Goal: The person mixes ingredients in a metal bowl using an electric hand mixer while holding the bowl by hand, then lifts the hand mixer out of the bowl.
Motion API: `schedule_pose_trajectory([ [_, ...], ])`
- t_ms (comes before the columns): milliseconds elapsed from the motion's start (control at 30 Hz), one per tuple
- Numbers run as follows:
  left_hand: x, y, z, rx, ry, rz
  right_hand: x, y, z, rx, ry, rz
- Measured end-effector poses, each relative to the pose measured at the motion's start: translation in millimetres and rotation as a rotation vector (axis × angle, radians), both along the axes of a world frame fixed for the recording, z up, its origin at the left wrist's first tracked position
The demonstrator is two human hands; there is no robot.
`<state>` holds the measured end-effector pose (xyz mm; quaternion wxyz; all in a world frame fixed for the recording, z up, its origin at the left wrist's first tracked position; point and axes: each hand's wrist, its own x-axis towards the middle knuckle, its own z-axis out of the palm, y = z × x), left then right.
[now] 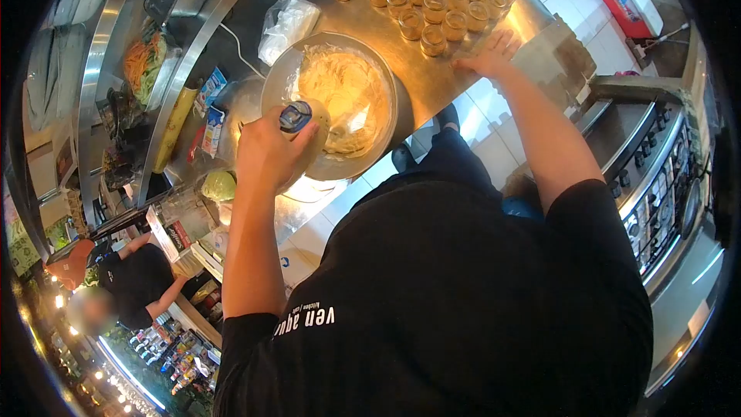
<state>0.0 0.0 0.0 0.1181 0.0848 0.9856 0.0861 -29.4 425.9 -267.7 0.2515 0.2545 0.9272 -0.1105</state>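
On the steel counter, a large metal bowl [396,108] holds a pale yellow creamy mixture [340,89]. My left hand [270,143] is closed around the upper part of a pale, rounded container with a dark blue top [296,116], over the bowl's near left side. The lower part of this container is partly hidden by my hand and wrist. My right hand [490,54] rests on the counter near its edge, fingers spread, holding nothing. Just beyond it stand several small glass jars [434,8], grouped together, with brownish contents at the bottom.
A clear plastic bag [287,29] lies behind the bowl, near a white cord [241,48]. Shredded vegetables [143,66] sit in a container on the left. A stove [656,197] stands at right. Another person [135,278] works at lower left. A red-and-white cooler [627,0] is far right.
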Motion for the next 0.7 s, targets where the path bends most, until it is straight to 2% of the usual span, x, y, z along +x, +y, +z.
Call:
schedule_pose_trajectory([
  [300,-7.3,8.9,-2.5,0.106,0.018,-0.023,3.7,-1.3,1.2,-0.015,0.042,-0.002],
  [367,-8.6,6.3,3.1,0.012,-0.068,-0.036,1.1,-1.4,11.7,-0.044,-0.045,-0.013],
  [467,-11.5,7.9,-3.0,-0.001,-0.027,-0.04,0.0,-4.1,21.1,-0.057,-0.05,-0.017],
  [567,-11.7,10.1,-6.9,0.054,0.022,-0.066,-1.0,4.9,-19.4,0.028,0.024,-0.007],
  [700,-8.3,7.0,-3.0,0.088,-0.01,-0.051,-0.2,-0.8,0.0,0.002,-0.02,0.009],
])
